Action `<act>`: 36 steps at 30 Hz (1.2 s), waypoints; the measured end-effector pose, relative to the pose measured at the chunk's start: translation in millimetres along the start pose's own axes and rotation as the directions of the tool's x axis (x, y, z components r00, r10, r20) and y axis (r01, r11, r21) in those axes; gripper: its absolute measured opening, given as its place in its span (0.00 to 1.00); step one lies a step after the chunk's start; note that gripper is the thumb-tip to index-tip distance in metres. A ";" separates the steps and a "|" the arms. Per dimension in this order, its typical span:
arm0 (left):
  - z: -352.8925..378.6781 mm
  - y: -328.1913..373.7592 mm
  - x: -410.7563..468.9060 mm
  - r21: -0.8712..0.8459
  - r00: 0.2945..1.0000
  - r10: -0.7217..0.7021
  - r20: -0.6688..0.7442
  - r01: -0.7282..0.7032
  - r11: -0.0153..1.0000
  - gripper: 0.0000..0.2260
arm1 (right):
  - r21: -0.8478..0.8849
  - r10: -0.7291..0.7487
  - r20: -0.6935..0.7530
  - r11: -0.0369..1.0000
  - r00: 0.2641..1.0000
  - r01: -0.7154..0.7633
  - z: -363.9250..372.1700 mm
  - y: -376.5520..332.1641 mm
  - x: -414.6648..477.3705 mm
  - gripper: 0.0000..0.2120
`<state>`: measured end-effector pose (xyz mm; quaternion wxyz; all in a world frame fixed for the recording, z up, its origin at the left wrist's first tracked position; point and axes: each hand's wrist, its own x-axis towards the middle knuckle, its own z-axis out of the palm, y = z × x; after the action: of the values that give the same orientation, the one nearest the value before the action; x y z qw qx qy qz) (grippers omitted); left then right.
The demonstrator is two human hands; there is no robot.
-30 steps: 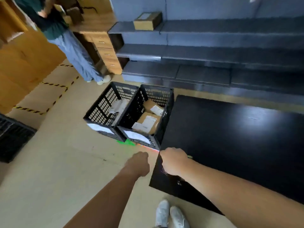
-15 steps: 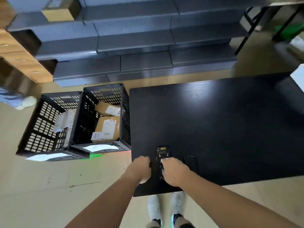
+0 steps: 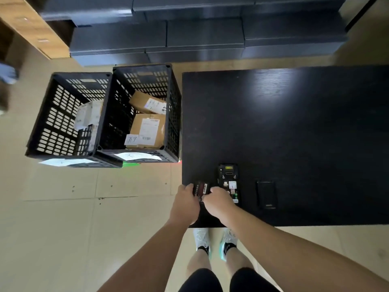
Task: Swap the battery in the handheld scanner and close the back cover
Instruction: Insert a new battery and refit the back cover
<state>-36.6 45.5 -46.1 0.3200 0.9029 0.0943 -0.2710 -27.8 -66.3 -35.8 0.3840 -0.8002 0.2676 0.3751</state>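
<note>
The black handheld scanner lies face down near the front left corner of the black table, its back open and the battery bay with labels showing. To its right lies a flat black back cover. Just left of the scanner, my left hand and my right hand both grip a black battery with a dark red label, held over the table's left edge.
Two black plastic crates stand on the floor left of the table: the right crate holds cardboard parcels, the left crate holds pale packets. Dark grey shelving runs along the back. My feet are at the table's front edge.
The camera has swung down and right over the table. Both hands were on the scanner; they now hold the battery to the left of it, and the scanner lies open on the table.
</note>
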 end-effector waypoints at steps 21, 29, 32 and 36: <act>43.0 51.4 -18.1 -0.585 0.945 -0.328 -0.014 0.259 0.769 0.08 | 0.356 0.045 -0.219 0.934 0.975 0.036 -52.1 46.8 -12.9 0.08; 65.9 58.6 -16.2 -0.580 0.946 -0.324 0.022 0.276 0.767 0.08 | 0.327 0.046 -0.234 0.944 0.971 0.034 -58.3 74.6 -5.5 0.10; 65.6 59.0 -14.7 -0.568 0.944 -0.330 0.008 0.276 0.775 0.08 | 0.318 0.048 -0.251 0.947 0.967 0.035 -57.6 77.3 -0.8 0.13; 66.2 59.6 -12.8 -0.556 0.945 -0.327 -0.007 0.268 0.787 0.09 | 0.328 0.064 -0.261 0.944 0.963 0.026 -57.2 76.7 3.3 0.13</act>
<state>-55.2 -42.4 -50.6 0.5127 0.7597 0.3253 -0.2325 -58.3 -156.5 -45.9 0.4686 -0.7656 0.3835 0.2173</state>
